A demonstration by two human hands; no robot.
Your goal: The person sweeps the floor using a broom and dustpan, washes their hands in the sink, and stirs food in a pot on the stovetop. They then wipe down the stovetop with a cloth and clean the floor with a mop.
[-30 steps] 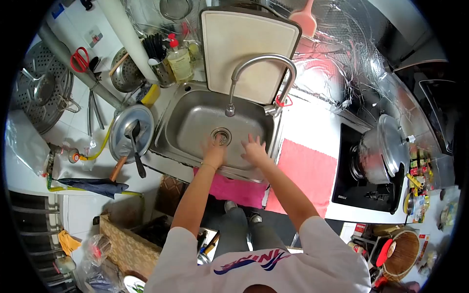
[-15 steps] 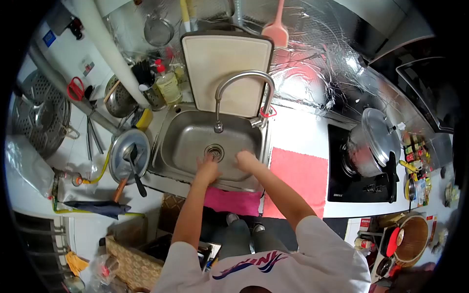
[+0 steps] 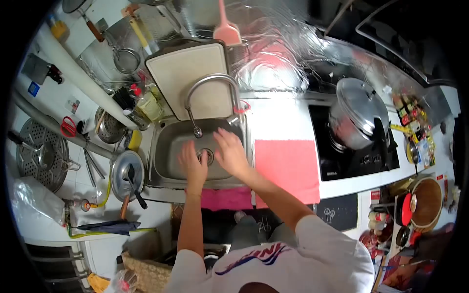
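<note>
Sink (image 3: 165, 155) sits in the tabletop (image 3: 276, 115), tap (image 3: 213, 76) arching over it; L hand (image 3: 194, 166) & R hand (image 3: 231, 152) are over the basin, nr drain (image 3: 210, 154), fingers spread wide, nothing seen in either; can't tell if they touch metal. To do this well, prob. best keep both low & inside the rim so drips stay in, fingertips clear of the spout. Board (image 3: 188, 66) leans behind; soap bottle (image 3: 149, 105) back L; pink mat (image 3: 286, 166) R, then pot (image 3: 359, 110) on hob (image 3: 337, 168).
</note>
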